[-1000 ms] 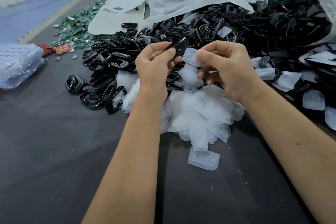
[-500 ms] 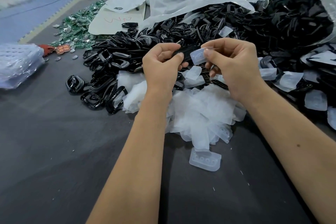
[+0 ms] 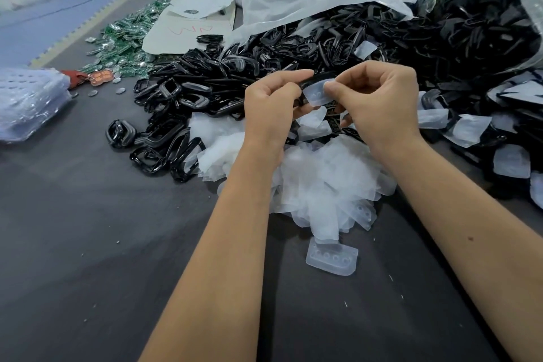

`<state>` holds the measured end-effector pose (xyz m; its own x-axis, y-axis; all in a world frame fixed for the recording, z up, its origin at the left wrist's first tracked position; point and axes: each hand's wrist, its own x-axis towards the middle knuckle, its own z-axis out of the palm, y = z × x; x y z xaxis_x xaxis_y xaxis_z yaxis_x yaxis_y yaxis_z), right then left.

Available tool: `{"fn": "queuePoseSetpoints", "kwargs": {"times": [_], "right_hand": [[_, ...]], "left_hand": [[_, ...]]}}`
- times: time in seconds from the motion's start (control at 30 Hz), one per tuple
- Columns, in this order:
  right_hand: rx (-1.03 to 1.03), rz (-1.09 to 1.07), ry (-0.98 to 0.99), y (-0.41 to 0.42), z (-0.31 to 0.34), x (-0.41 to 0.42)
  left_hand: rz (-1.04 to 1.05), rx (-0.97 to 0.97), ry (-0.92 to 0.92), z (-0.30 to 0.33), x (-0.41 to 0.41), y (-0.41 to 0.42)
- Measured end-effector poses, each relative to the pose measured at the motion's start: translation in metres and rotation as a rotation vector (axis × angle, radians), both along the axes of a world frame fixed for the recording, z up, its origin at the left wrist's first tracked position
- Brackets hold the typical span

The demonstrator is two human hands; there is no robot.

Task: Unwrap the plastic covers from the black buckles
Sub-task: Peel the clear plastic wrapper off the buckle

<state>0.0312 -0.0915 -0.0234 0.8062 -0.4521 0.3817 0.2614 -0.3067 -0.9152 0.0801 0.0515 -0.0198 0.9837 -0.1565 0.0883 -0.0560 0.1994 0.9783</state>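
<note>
One black plastic buckle (image 3: 305, 88) is mid-unwrapping, held above the middle of the dark grey worktop (image 3: 88, 244), over the heap of discarded translucent white covers (image 3: 323, 185). The left hand (image 3: 273, 109) grips the buckle with curled fingers; the right hand (image 3: 379, 103) pinches its translucent plastic cover (image 3: 317, 95) between thumb and forefinger. The cover looks partly slid off, thin and soft, with a row of small round dimples. Next, I judge, comes a steady pull apart, then dropping the cover on the heap. Unwrapped glossy black buckles (image 3: 176, 114) lie piled toward the left edge.
</note>
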Motion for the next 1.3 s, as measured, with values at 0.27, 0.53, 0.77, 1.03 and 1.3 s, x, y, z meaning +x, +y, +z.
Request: {"fn": "queuePoseSetpoints", "kwargs": {"times": [0.27,0.53,0.77,1.03,1.3], "right_hand": [[-0.014,-0.074,0.005,-0.0012,0.0017,-0.0002],[-0.050,-0.101,0.013,-0.0009,0.0018,-0.0007],[-0.054,-0.119,0.017,0.0005,0.0020,-0.0010],[-0.051,-0.125,0.069,0.0007,0.0025,-0.0006],[0.231,-0.019,0.159,-0.0027,0.0011,-0.0007]], "left_hand": [[-0.026,0.008,-0.007,0.0031,-0.0043,-0.0008],[-0.039,0.051,-0.072,0.0010,-0.0058,-0.0014],[-0.039,0.089,-0.126,-0.0009,-0.0068,0.0005],[-0.049,0.081,-0.118,-0.0007,-0.0067,0.0017],[-0.074,0.062,-0.082,0.0007,-0.0063,0.0044]]}}
